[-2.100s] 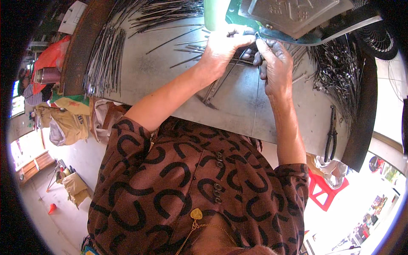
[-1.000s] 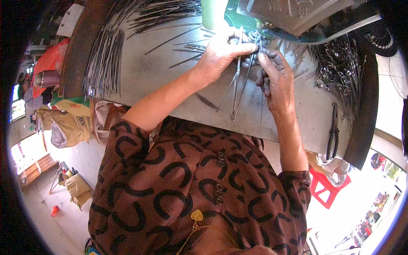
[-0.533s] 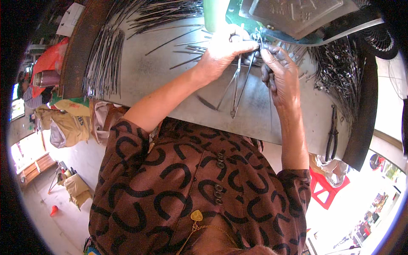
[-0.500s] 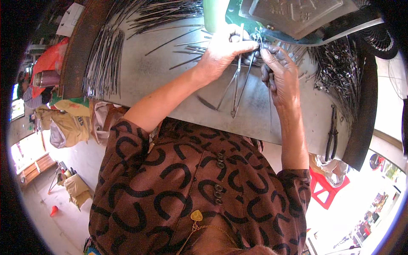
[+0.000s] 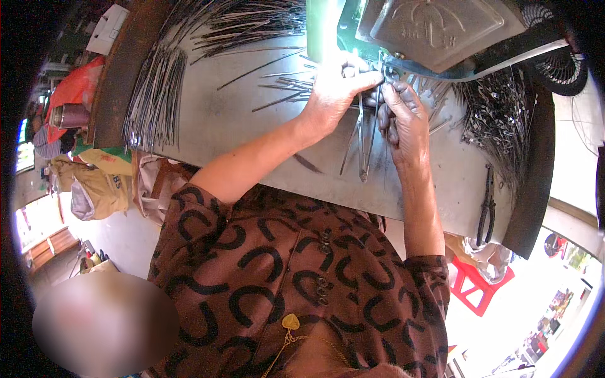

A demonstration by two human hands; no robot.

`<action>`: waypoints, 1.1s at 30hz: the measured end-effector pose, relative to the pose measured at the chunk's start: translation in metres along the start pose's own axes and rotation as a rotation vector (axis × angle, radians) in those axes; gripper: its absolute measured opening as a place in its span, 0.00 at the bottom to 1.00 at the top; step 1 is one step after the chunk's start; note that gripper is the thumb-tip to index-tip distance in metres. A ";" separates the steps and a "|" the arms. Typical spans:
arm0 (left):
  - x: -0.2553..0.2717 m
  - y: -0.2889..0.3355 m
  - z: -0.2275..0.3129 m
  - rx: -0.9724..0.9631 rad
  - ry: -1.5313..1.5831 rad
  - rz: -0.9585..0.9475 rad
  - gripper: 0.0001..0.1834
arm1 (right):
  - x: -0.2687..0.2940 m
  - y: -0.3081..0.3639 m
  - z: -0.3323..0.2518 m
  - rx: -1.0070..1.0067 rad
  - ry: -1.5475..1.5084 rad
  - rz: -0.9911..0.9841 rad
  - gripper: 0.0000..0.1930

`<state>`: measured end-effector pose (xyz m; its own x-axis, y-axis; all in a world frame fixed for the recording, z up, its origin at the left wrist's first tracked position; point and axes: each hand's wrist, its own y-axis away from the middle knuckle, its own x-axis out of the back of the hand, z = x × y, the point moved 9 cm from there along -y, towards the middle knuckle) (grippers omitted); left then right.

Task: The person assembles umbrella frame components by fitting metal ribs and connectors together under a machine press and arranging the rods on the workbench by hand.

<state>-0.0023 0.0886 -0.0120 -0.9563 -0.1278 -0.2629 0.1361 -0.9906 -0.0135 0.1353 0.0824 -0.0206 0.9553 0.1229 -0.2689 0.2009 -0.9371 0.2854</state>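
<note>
My left hand [image 5: 337, 91] is closed, its thumb reaching right, on thin metal rods [image 5: 363, 151] that hang down toward the table's front edge. Close beside it, my right hand [image 5: 406, 116] pinches the upper part of a thin dark metal rod [image 5: 380, 101] between thumb and fingers; the other fingertips are curled and darkened. Both hands meet just below the grey cover of a machine [image 5: 441, 28], in bright light. What lies exactly between the fingertips is too small to tell. Several loose rods [image 5: 293, 85] lie left of my left hand.
On the metal table [image 5: 220, 126] lie a rod bundle [image 5: 154, 94] at left, another bundle [image 5: 252, 22] at the back and a heap of metal pieces [image 5: 495, 107] at right. Dark pliers [image 5: 486, 208] rest near the right edge. A red stool [image 5: 476, 290] stands below.
The hanging rods have swung slightly right and lower. My right hand has drawn a little left, closer to the left one. A blurred patch has appeared at lower left.
</note>
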 end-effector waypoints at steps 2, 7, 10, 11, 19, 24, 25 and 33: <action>0.000 -0.001 0.009 -0.078 -0.089 -0.036 0.09 | 0.003 -0.002 0.000 0.010 -0.001 0.003 0.09; -0.007 0.001 0.025 -0.299 -0.275 -0.126 0.09 | 0.001 -0.005 -0.022 0.022 0.200 -0.069 0.07; -0.005 -0.002 -0.010 0.136 0.054 -0.105 0.10 | 0.001 -0.005 -0.016 0.028 0.170 -0.042 0.08; -0.006 -0.002 -0.009 0.138 0.053 -0.107 0.10 | 0.002 -0.005 -0.010 0.018 0.112 -0.035 0.08; -0.006 -0.001 -0.009 0.161 0.172 -0.076 0.08 | 0.000 -0.009 -0.020 0.130 0.104 -0.026 0.09; -0.005 -0.003 -0.013 0.179 0.123 -0.096 0.08 | 0.009 -0.008 -0.011 0.065 0.138 -0.007 0.09; -0.006 -0.004 -0.013 0.174 0.131 -0.115 0.07 | 0.009 -0.006 -0.009 0.053 0.128 -0.002 0.09; -0.007 -0.009 -0.009 0.187 0.156 -0.129 0.09 | 0.004 -0.002 -0.012 0.015 0.198 -0.039 0.10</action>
<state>0.0053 0.0985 -0.0193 -0.9092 -0.0056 -0.4162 -0.0478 -0.9919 0.1177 0.1409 0.0892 -0.0109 0.9711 0.2197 -0.0933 0.2369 -0.9350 0.2638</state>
